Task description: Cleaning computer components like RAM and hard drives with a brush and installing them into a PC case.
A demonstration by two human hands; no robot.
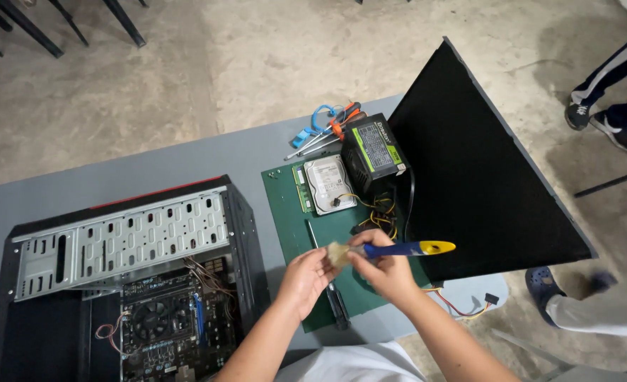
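— What is in the hands?

— One paintbrush (391,249). Its handle is blue along the middle and yellow at the end, and it points to the person's right, lying nearly level above the green mat (289,212). The bristles are pale and tan, splayed a little at the tip.

— Who holds what?

— The right hand (384,272) is closed around the blue part of the handle, close to the bristles. The left hand (306,277) is partly curled, its fingertips pinching or touching the bristle tip; I cannot tell which of the two.

— And where is that over the table?

— Near the front edge of the grey table (151,166), above the mat, just to the right of the open computer case (126,279).

— Counts?

— One brush, two hands on it. One case, lying on its side with the motherboard and one round fan showing inside. On the mat: one hard drive (330,184), one memory stick (301,189) beside it, one black power supply (374,150) with a bundle of yellow and black cables. One large black panel (476,170) leans at the right. Behind the mat lie several screwdrivers (328,131); I make out orange handles but cannot count them surely.

— Anyone else?

— Legs and shoes of other people at the right edge.
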